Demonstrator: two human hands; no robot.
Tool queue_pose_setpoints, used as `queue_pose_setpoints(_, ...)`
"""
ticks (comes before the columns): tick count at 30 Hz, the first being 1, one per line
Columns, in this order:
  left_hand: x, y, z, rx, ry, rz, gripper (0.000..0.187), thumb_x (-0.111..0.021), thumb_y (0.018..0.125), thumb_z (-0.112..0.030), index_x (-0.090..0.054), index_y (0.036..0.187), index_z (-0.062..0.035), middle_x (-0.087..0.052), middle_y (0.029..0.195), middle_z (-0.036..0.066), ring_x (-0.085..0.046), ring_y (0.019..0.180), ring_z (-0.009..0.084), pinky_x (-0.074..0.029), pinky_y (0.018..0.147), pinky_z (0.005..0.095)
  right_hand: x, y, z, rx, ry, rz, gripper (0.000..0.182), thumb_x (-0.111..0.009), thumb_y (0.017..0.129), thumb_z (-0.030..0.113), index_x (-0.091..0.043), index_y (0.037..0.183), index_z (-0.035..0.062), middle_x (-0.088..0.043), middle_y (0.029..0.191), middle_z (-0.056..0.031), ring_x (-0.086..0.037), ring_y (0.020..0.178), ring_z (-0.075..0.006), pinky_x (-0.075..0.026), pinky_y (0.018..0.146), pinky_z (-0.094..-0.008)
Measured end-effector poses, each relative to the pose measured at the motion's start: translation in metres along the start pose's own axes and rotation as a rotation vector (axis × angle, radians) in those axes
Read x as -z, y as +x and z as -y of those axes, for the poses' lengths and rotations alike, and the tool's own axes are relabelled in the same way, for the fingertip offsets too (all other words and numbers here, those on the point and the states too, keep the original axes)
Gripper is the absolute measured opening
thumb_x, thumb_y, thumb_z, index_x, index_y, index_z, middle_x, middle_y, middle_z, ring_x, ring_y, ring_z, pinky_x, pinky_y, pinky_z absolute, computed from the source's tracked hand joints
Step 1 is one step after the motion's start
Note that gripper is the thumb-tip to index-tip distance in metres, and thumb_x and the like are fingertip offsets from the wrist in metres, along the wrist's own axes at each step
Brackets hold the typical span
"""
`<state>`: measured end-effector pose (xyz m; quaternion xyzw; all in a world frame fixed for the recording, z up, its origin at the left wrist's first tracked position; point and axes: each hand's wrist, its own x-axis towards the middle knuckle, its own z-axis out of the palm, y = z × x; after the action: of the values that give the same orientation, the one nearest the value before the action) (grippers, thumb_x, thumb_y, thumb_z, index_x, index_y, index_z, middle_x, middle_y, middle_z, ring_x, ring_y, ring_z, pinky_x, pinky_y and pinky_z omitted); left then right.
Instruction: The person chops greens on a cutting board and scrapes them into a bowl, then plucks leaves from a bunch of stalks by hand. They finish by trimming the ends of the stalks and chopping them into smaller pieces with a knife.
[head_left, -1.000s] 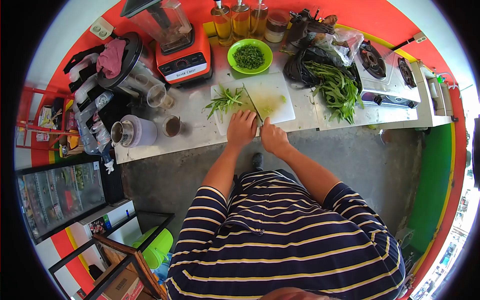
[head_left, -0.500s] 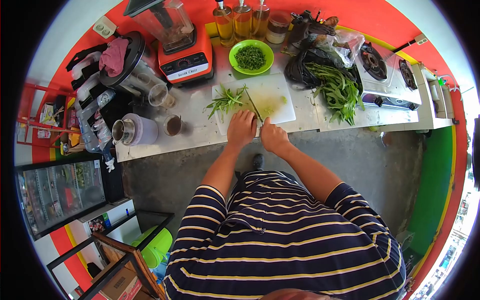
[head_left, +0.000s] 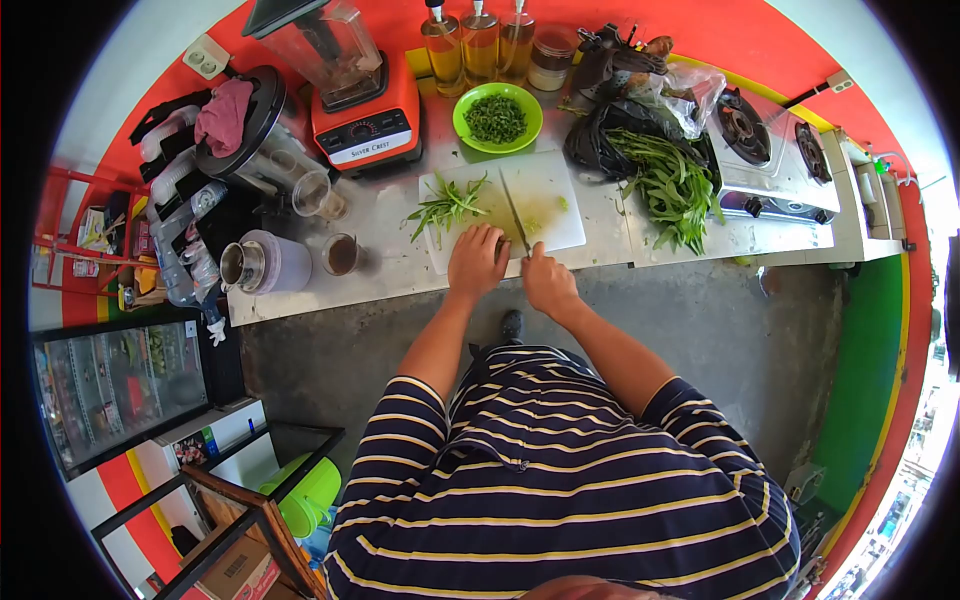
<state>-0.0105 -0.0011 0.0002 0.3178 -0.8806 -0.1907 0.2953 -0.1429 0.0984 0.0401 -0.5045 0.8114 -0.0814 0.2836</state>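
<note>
A knife [head_left: 514, 212] is in my right hand [head_left: 549, 281], its fingers wrapped round the handle at the near edge of the white cutting board [head_left: 562, 222]. The blade points away from me across the board. Just left of it, my left hand [head_left: 477, 262] presses down with curled fingers on some leafy greens, mostly hidden under the fingers. A small bunch of long green leaves [head_left: 447, 204] lies on the board beyond this hand. Pale green bits [head_left: 535, 222] are scattered right of the blade.
Behind the board stands a green bowl [head_left: 458, 128] of chopped greens. Long leafy greens [head_left: 672, 190] spill from a black bag [head_left: 600, 150] on the right, beside a gas stove [head_left: 765, 150]. A red blender [head_left: 368, 125], a glass of brown liquid [head_left: 341, 255] and a jug [head_left: 275, 262] stand left.
The knife blade has swung more upright and shifted right, opening a gap from my left fingers. My right hand has moved slightly down. The view has shifted a little.
</note>
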Motion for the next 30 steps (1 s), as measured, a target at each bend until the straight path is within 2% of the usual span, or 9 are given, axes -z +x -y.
queue_pose_setpoints(3,0.001,0.000,-0.003,0.026,0.009,0.004,0.017,-0.067,0.087,-0.017,-0.060,0.098,-0.0045,-0.061,0.093,0.012,-0.058,0.090,0.0341,-0.046,0.081,0.0445,0.011,0.000,-0.019,-0.056,-0.013,-0.062,0.033,-0.050,0.104,0.030,-0.044,0.112,-0.0019,-0.070,0.092,-0.0317,-0.069,0.089,-0.0520,-0.054,0.081,-0.0593)
queue_pose_setpoints(5,0.002,0.000,-0.005,0.043,0.014,0.014,0.018,-0.067,0.087,-0.017,-0.060,0.098,-0.0045,-0.061,0.093,0.012,-0.057,0.091,0.0340,-0.047,0.082,0.0446,0.018,0.008,-0.032,-0.117,-0.051,-0.130,0.032,-0.048,0.105,0.030,-0.045,0.115,0.0000,-0.071,0.094,-0.0290,-0.070,0.089,-0.0484,-0.056,0.080,-0.0562)
queue_pose_setpoints(7,0.003,-0.001,-0.006,0.052,-0.020,-0.020,0.018,-0.067,0.086,-0.015,-0.059,0.098,-0.0042,-0.061,0.094,0.012,-0.057,0.092,0.0336,-0.047,0.083,0.0450,0.028,0.014,-0.041,-0.119,-0.034,-0.149,0.031,-0.049,0.104,0.029,-0.046,0.114,-0.0007,-0.071,0.094,-0.0295,-0.070,0.088,-0.0490,-0.055,0.080,-0.0570)
queue_pose_setpoints(14,-0.001,-0.001,0.000,0.059,-0.007,0.005,0.017,-0.067,0.083,-0.012,-0.060,0.096,-0.0045,-0.060,0.094,0.012,-0.056,0.092,0.0341,-0.047,0.083,0.0440,0.028,0.001,-0.029,-0.013,0.024,-0.131,0.032,-0.050,0.103,0.029,-0.048,0.110,-0.0022,-0.069,0.091,-0.0329,-0.069,0.087,-0.0515,-0.054,0.079,-0.0585)
queue_pose_setpoints(19,-0.013,0.011,-0.008,0.056,0.015,-0.038,0.016,-0.066,0.086,-0.016,-0.064,0.099,-0.0058,-0.059,0.097,0.009,-0.055,0.097,0.0323,-0.045,0.087,0.0439,0.019,-0.003,-0.019,0.060,0.074,-0.057,0.034,-0.052,0.103,0.030,-0.048,0.110,-0.0030,-0.068,0.090,-0.0345,-0.068,0.086,-0.0527,-0.054,0.078,-0.0595)
queue_pose_setpoints(22,-0.020,0.014,-0.014,0.061,0.112,0.008,0.016,-0.063,0.090,-0.020,-0.065,0.100,-0.0074,-0.059,0.098,0.008,-0.055,0.100,0.0300,-0.043,0.088,0.0434,0.019,-0.004,-0.015,0.048,0.030,-0.037,0.033,-0.052,0.103,0.029,-0.049,0.111,-0.0026,-0.069,0.089,-0.0323,-0.070,0.085,-0.0500,-0.056,0.076,-0.0571)
queue_pose_setpoints(24,-0.021,0.015,-0.013,0.057,0.063,0.019,0.017,-0.063,0.090,-0.020,-0.065,0.101,-0.0067,-0.060,0.099,0.008,-0.054,0.101,0.0308,-0.043,0.088,0.0434,0.017,-0.003,-0.016,0.045,-0.091,-0.034,0.030,-0.050,0.104,0.028,-0.049,0.111,-0.0015,-0.071,0.087,-0.0289,-0.072,0.084,-0.0462,-0.058,0.074,-0.0532)
queue_pose_setpoints(30,-0.019,0.015,-0.015,0.048,0.082,0.008,0.018,-0.064,0.089,-0.019,-0.066,0.102,-0.0061,-0.061,0.099,0.009,-0.056,0.100,0.0313,-0.044,0.086,0.0437,0.007,0.008,-0.012,0.006,-0.146,-0.029,0.024,-0.051,0.102,0.020,-0.048,0.111,-0.0022,-0.073,0.086,-0.0246,-0.074,0.086,-0.0402,-0.061,0.074,-0.0476)
